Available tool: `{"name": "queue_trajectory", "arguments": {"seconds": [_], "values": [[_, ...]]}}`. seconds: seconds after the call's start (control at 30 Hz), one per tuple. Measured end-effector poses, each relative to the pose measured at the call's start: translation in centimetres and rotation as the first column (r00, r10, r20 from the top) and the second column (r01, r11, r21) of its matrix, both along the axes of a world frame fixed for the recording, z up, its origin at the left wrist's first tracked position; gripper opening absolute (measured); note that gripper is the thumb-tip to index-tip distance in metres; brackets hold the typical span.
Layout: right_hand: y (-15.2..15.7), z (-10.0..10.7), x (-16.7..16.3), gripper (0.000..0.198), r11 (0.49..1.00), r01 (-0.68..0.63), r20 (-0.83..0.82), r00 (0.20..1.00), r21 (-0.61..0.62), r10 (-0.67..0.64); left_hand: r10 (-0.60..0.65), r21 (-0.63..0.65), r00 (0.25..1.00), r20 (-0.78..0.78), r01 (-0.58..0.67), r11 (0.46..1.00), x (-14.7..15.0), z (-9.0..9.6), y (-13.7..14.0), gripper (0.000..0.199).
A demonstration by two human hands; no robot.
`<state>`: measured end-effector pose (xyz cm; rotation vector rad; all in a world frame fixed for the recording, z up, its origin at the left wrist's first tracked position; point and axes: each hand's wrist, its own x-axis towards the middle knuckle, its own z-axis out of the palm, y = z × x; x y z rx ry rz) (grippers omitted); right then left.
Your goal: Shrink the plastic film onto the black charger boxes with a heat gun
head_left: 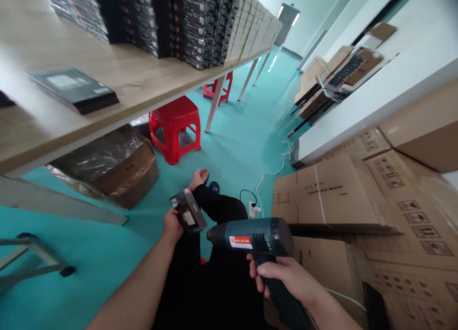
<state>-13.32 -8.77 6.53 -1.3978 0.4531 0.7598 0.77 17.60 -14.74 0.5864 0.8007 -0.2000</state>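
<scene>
My right hand (275,277) is wrapped round the handle of a dark teal heat gun (250,238) with a red and white label on its barrel. Its nozzle points left, close to a small black box (188,210) that my left hand (173,226) grips by its lower left side. The box is tilted over my lap, with a pale label on its face. Whether the nozzle touches the box I cannot tell, but a small gap seems to lie between them.
Stacks of film-wrapped black boxes (200,29) and one flat box (73,89) lie on the wooden table (143,86). Red stools (175,124) and an open carton (125,172) stand below. Large cartons (322,191) line my right; a white cord (265,177) crosses the floor.
</scene>
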Motion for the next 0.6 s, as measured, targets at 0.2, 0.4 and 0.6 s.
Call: {"name": "queue_trajectory", "arguments": {"seconds": [0.2,0.4,0.6], "values": [[0.1,-0.7,-0.7,0.029,0.996,0.083,0.021,0.996,0.038,-0.084,-0.009,-0.026,1.0,-0.017,0.009,1.0,0.0,0.6,-0.3,0.021],[1.1,-1.4,-0.3,0.029,0.997,0.068,0.074,0.995,0.03,-0.07,-0.014,-0.038,1.0,0.006,0.014,0.999,-0.1,0.8,-0.2,0.021],[1.5,-1.6,-0.4,0.029,0.996,0.081,0.077,0.994,0.028,-0.083,0.013,-0.048,1.0,0.004,-0.013,0.999,-0.1,0.0,-0.1,0.018]]}}
